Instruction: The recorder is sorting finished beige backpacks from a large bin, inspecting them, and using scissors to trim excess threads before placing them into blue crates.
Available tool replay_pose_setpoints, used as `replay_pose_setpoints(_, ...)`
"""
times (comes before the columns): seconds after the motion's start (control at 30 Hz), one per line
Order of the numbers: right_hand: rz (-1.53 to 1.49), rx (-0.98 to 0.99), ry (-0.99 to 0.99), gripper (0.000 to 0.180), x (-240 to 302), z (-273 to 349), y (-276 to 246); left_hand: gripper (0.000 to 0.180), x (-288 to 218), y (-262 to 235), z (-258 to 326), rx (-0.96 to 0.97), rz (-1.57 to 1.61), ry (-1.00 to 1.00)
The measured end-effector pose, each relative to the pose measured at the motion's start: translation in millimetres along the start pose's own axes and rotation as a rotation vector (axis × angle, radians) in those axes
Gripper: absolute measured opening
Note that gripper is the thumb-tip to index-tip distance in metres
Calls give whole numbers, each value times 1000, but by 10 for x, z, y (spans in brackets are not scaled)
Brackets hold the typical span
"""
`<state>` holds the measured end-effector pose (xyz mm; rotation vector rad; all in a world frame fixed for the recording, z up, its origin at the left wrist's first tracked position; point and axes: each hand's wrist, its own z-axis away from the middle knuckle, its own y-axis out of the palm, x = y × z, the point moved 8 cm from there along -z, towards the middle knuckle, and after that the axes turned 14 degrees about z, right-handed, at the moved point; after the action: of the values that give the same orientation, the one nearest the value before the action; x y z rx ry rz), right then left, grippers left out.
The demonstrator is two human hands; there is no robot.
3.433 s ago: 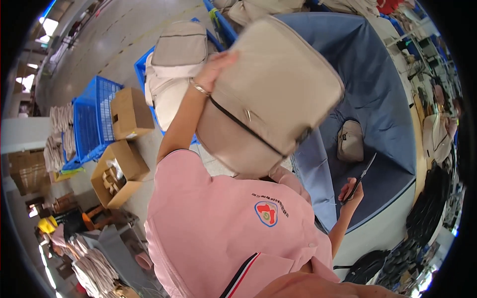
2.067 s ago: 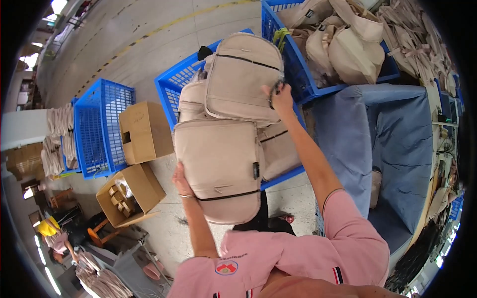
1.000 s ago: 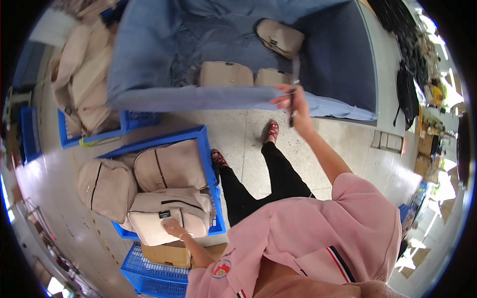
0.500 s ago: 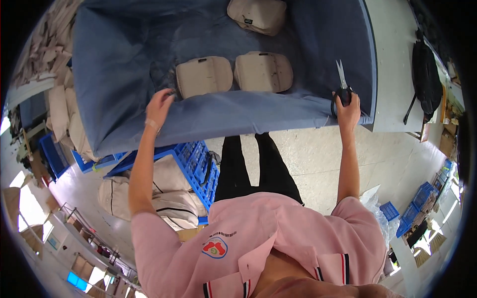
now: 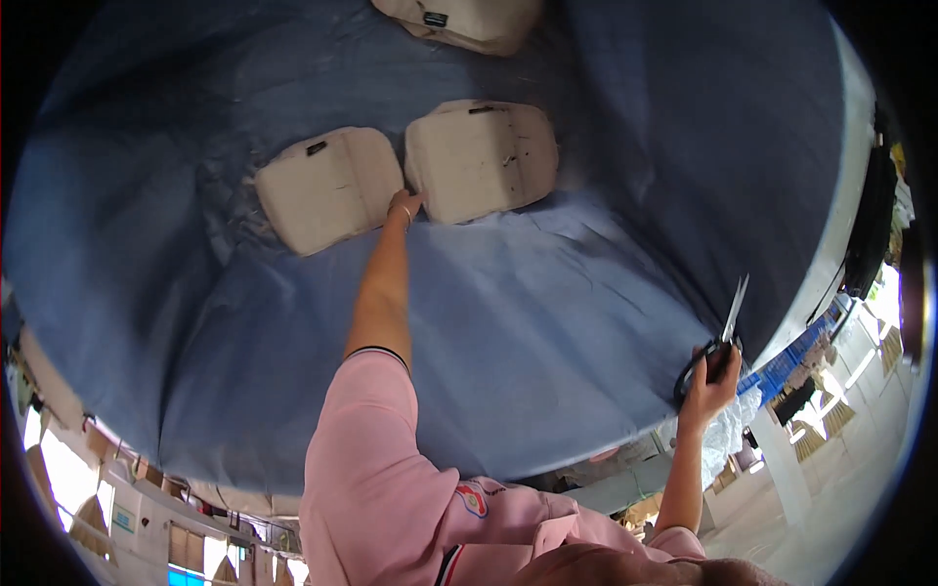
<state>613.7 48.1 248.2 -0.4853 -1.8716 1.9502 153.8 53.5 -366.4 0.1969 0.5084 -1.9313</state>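
Note:
Deep in the blue fabric-lined bin, my left hand reaches to the gap between two beige bags. It touches or nearly touches the lower corners of the left bag and the right bag; its fingers are too small and partly hidden to read. Both bags lie flat, each with a small dark label. A third beige bag lies farther in, cut off by the top of the view. My right hand is closed around the black handles of a pair of scissors, blades pointing up, at the bin's near right corner.
The bin's pale outer edge runs along the right side. Beyond it are a black object, blue crates and clear plastic wrapping. The liner hangs in folds on the left and near sides.
I have leaned over the bin. My left hand has moved from its near rim inward to the bags. My right hand still holds the scissors, now lower in the view.

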Motion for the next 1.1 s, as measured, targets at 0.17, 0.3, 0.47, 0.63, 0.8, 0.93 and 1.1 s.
replay_pose_setpoints(0.17,-68,154,145,44,-265,81,-6,101,162,961,-190,-152,722,-190)
replay_pose_setpoints(0.3,-180,173,107,46,-201,97,91,89,84,1001,-213,-331,632,-146)
replay_pose_setpoints(0.47,-206,116,185,45,-247,192,284,51,-739,1135,-37,188,1111,-136)
replay_pose_setpoints(0.63,-101,-18,62,45,74,118,237,45,-1604,449,806,440,1246,-23)
replay_pose_setpoints(0.8,-248,-85,50,42,154,65,87,40,-2145,-875,1993,516,1130,186)
replay_pose_setpoints(0.93,-360,-147,102,38,-71,57,-100,36,-2777,-1489,3426,452,1018,304)
replay_pose_setpoints(1.1,-809,-127,126,31,-182,59,-299,35,-2913,-2152,5096,397,983,509)
